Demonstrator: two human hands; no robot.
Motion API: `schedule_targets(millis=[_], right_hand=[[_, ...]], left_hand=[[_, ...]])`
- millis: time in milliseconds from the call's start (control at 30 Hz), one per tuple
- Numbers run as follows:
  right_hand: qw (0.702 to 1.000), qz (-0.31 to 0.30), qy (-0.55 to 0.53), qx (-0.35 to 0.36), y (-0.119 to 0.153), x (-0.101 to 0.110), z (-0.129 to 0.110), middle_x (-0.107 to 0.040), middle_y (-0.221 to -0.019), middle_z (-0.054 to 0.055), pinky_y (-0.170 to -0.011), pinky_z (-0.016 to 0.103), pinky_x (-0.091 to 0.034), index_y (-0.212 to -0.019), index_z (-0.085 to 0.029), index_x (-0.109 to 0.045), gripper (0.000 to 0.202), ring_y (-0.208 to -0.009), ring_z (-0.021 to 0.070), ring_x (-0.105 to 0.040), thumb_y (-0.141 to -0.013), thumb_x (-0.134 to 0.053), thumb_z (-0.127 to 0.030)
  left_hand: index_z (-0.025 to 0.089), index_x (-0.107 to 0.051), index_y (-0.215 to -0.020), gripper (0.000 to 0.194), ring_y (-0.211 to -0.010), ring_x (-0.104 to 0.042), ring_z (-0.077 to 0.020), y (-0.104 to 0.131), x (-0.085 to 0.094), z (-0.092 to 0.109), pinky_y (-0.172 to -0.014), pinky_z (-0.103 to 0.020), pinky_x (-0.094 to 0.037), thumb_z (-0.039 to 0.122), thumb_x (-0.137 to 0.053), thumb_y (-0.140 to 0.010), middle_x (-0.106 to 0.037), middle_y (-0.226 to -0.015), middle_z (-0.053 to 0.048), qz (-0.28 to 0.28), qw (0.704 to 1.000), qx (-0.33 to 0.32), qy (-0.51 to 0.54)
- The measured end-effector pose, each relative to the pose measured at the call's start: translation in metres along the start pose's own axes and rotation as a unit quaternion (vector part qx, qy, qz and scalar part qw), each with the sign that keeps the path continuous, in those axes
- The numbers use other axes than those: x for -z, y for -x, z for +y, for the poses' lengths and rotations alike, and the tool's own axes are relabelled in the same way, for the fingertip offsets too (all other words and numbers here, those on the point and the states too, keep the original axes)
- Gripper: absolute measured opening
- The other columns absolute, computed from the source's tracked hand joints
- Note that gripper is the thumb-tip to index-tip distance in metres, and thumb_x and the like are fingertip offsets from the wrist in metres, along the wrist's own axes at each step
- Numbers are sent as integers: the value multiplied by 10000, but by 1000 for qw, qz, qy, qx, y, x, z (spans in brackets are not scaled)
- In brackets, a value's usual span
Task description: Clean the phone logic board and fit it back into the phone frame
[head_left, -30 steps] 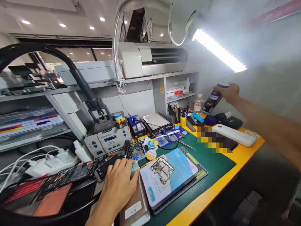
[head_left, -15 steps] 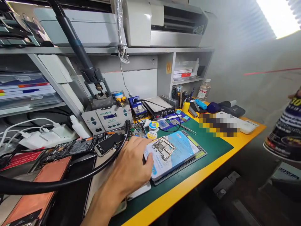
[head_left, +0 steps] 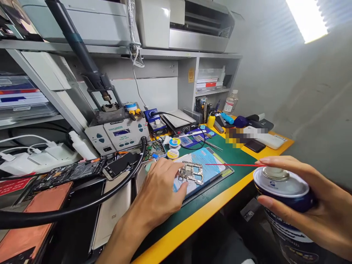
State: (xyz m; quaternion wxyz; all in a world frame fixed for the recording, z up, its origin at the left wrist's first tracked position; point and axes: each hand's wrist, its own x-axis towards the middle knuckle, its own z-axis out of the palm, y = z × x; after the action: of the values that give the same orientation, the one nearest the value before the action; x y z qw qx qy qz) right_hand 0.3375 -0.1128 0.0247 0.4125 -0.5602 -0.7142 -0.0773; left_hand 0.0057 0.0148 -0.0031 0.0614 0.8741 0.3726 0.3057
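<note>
My left hand has its thumb and fingers at the left edge of a bare phone circuit board, which it grips. The board is over a thin blue-and-white box; whether it touches the box I cannot tell. On the right, my right hand is wrapped around a dark spray can, its index finger on the nozzle. A thin red straw runs left from the nozzle, its tip just right of the board. The palm side of my left hand is hidden.
A black hose curves across the left, past a hot-air station. Phone parts, including a gold back cover, lie left of my arm. Solder spools and tweezers are behind the box on the green mat.
My right hand has come into view with the spray can, which moved left and down, bringing the straw beside the board. My left hand has closed on the board. The view has shifted slightly.
</note>
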Motion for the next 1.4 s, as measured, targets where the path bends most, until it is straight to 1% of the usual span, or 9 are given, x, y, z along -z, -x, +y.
schedule_targets(millis=[133, 267, 400, 500, 567, 700, 867, 1167, 1400], right_hand=[[998, -40, -16, 54, -10, -6, -14, -798, -1349, 34, -1018, 148, -652, -1476, -349, -658, 457, -1129, 199, -814, -1051, -781, -468], [997, -43, -20, 56, -10, -9, -19, -795, -1323, 34, -1028, 172, -657, -1457, -351, -664, 438, -1125, 204, -804, -1048, -785, -452], [997, -52, -23, 58, -10, -11, -20, -777, -1336, 51, -1018, 213, -668, -1487, -349, -644, 452, -1173, 218, -794, -1055, -764, -406], [996, -56, -23, 63, -11, -13, -22, -775, -1306, 56, -965, 248, -688, -1489, -353, -629, 452, -1142, 228, -797, -1055, -757, -367], [996, -59, -27, 68, -12, -15, -24, -770, -1293, 60, -934, 264, -693, -1486, -350, -619, 447, -1126, 233, -795, -1058, -749, -342], [993, -73, -34, 87, -14, -18, -27, -755, -1293, 64, -945, 253, -677, -1486, -329, -600, 429, -1139, 219, -785, -1075, -720, -306], [992, -72, -29, 95, -17, -23, -27, -748, -1302, 74, -1005, 214, -640, -1495, -283, -584, 422, -1173, 191, -781, -1091, -706, -276], [992, -85, -40, 86, -16, -25, -26, -750, -1328, 62, -984, 218, -655, -1484, -295, -594, 418, -1150, 188, -798, -1085, -717, -284], [993, -84, -41, 78, -16, -26, -26, -763, -1306, 66, -964, 258, -669, -1473, -303, -596, 418, -1116, 210, -804, -1077, -732, -290]], left_hand=[[216, -664, -1454, 492, -1414, -651, -330, -6, -9, -1, -1213, -610, -538, 391, -786, -1011, -716, -1454, -121, -2, 1000, -9, -6], [215, -684, -1416, 469, -1260, -717, -296, -9, -17, -6, -1121, -568, -597, 495, -759, -1047, -745, -1333, -102, -1, 1000, 3, -30], [204, -672, -1409, 554, -1264, -695, -316, -5, -17, -9, -1102, -579, -588, 538, -799, -986, -734, -1326, -111, 28, 998, 15, -53], [178, -661, -1422, 580, -1262, -696, -327, -3, -10, -9, -1091, -563, -600, 452, -799, -930, -746, -1346, -125, 43, 998, -2, -46], [166, -684, -1387, 485, -1229, -706, -319, -3, -3, -11, -1065, -535, -611, 356, -723, -941, -765, -1309, -117, 64, 997, -13, -42], [132, -741, -1268, 312, -1187, -701, -314, -7, 10, -17, -1071, -521, -579, 224, -571, -1024, -778, -1219, -132, 165, 985, -4, -53], [103, -773, -1158, 242, -1133, -712, -309, -8, 18, -21, -1066, -497, -579, 213, -594, -1040, -781, -1151, -152, 249, 966, 9, -66], [197, -725, -1170, 184, -1149, -724, -290, -8, 18, -14, -1068, -495, -603, 207, -605, -1032, -772, -1169, -106, 246, 967, 6, -71], [181, -719, -1166, 180, -1144, -707, -300, -7, 20, -12, -1066, -526, -595, 200, -604, -1029, -769, -1164, -125, 242, 968, 4, -66]])
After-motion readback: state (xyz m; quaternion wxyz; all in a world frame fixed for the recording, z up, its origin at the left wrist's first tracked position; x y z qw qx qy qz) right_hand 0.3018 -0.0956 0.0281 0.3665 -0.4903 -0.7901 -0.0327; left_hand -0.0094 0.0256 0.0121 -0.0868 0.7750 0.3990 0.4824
